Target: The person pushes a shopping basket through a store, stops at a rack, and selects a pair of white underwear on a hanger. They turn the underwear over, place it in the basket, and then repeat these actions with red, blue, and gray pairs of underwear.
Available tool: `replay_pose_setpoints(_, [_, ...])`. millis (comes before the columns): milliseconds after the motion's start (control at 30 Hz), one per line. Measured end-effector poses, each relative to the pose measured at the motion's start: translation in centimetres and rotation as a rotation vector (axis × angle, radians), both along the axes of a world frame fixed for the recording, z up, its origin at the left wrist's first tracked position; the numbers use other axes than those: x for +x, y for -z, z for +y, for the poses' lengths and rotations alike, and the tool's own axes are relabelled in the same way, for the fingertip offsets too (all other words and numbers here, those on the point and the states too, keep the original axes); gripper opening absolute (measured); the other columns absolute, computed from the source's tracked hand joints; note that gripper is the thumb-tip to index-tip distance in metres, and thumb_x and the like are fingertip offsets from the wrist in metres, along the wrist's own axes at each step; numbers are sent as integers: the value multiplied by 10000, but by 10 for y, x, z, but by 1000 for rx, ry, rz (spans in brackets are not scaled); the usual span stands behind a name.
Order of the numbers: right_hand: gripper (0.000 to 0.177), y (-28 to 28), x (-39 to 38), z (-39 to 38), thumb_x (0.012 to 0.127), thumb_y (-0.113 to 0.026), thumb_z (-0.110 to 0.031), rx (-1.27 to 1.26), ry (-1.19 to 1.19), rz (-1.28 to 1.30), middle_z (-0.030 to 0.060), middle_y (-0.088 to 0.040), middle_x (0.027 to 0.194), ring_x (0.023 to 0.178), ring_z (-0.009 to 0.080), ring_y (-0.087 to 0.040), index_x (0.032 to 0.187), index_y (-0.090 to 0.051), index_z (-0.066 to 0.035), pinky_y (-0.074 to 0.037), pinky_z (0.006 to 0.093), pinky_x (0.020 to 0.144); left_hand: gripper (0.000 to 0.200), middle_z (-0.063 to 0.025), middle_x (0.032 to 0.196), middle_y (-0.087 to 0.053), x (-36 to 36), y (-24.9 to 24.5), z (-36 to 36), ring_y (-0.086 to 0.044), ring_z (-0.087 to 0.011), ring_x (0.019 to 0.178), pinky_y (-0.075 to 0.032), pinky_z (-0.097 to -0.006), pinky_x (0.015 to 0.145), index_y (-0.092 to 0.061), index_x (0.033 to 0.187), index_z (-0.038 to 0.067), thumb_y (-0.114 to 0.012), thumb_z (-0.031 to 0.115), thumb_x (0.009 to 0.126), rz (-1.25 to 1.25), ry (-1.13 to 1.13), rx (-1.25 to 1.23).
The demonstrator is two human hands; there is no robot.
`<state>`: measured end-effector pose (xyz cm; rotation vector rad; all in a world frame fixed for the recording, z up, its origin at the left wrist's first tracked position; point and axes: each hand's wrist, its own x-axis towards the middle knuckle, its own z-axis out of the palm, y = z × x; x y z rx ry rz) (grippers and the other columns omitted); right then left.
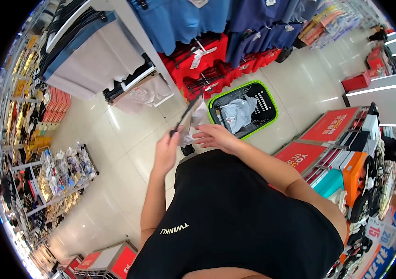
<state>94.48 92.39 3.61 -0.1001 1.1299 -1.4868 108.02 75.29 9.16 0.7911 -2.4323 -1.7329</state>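
My left hand [165, 148] is closed around the dark edge of a pale garment on a hanger [187, 122], which is seen nearly edge-on. Just to the right of it, my right hand [216, 138] has its fingers stretched out, their tips close to the garment's lower part. Beyond the right hand, a black shopping basket with a bright green rim [274, 108] stands on the floor. Inside it lies a light grey-blue garment [238, 113] with a small red mark.
Red garments [207, 60] and blue garments [184, 21] hang ahead. A white rack with pale garments [98, 63] stands front left. To the right are red-signed shelves [330, 125] with shoes and boxes. A bin of bagged goods [65, 165] sits on the left. Tiled floor [126, 128] lies between.
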Motion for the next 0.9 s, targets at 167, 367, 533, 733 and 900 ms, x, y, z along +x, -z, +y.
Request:
replay_pose_setpoints(167, [311,41,1,7,944,-560,-273,-63,152,-352,121,-633,1055,950,212,-631,1146,-569,-37,-519,365,817,319,-231,1024,-609,-40,58,61,-595,-410,919,-478,-430,778,-555,1068,-43,-585,205,870,92,416,-422])
replay_pose_setpoints(367, [64,137,-9,64,891,-593,-174,262,409,-167,22,-565,833,743,169,-567,912,-591,-114,-459,348,621,511,-239,1226,-532,-52,103,106,-517,-395,1140,-448,-432,917,-496,1183,-53,-647,279,825,61,740,-479])
replay_pose_setpoints(533, [132,205,-50,130,880,-580,-182,563,492,258,-11,-552,681,603,142,-538,874,-638,-65,-452,334,551,526,-245,1314,-498,-33,140,114,-463,-369,1245,-400,-412,1013,-490,1247,-53,-593,293,865,-112,666,-338])
replay_pose_setpoints(733, [233,222,-110,183,888,-540,-198,810,386,1011,196,-652,761,708,323,-650,958,-614,12,-497,411,643,474,-218,1172,-611,66,220,69,-561,-368,1125,-435,-399,973,-590,1169,-14,-562,333,847,-570,276,-281])
replay_pose_setpoints(900, [228,225,-129,173,882,-510,-183,848,180,1098,263,-640,856,839,430,-621,971,-606,5,-484,515,739,326,-215,856,-658,198,272,45,-636,-348,837,-489,-412,766,-659,859,6,-529,302,816,-729,77,-289])
